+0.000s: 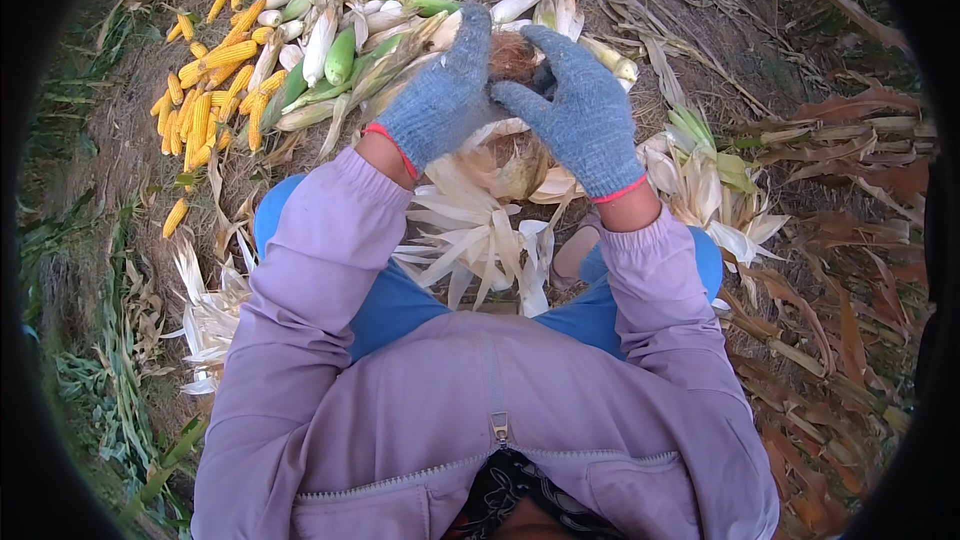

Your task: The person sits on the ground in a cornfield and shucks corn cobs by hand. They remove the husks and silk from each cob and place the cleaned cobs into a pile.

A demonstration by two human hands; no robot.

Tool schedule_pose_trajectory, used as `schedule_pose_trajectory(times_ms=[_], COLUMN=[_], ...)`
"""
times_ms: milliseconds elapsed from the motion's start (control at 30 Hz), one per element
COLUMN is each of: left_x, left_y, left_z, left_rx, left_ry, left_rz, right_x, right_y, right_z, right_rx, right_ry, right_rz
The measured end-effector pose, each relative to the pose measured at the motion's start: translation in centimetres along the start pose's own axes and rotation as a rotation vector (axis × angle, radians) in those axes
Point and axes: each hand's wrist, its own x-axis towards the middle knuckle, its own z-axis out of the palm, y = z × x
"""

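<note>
My left hand (438, 95), in a blue-grey knitted glove with a red cuff, is raised in front of me. One finger points up and away; the others are hidden, so its grip cannot be told. Close beside it, my right hand (585, 118) wears a matching glove, its thumb and forefinger curved and apart. The right thumb reaches the left hand's edge. Between the hands shows a tuft of brown corn silk (513, 58); whether either hand touches it is unclear. Pale corn husks (480, 225) lie below the hands, between my legs.
Husked yellow corn cobs (205, 120) are heaped at the far left. Beside them lies a pile of ears in green and white husks (340, 55). More loose husks lie by my left knee (210, 315) and right knee (705, 185). Dry stalks (850, 150) cover the ground at right.
</note>
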Motion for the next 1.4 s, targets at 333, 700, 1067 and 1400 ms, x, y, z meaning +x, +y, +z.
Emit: schedule_pose_trajectory(times_ms=[333,700,1067,1400], left_x=[-0.1,-2.6,-2.0,0.9], left_y=[1.6,5.8,2.8,6.4], left_z=[-4.6,-2.2,-11.2,-6.3], left_rx=[1.303,1.05,1.607,0.788], left_ry=[0.237,0.611,0.628,0.605], left_rz=[0.32,0.319,0.29,0.195], right_x=[0.2,-8.2,-0.2,-5.6], right_y=[5.3,11.2,19.0,23.1], right_z=[-3.0,5.5,9.5,19.9], right_rx=[0.046,-0.131,-0.374,0.14], right_ry=[0.197,-1.032,-0.343,-1.093], right_rz=[0.021,-0.018,0.146,0.128])
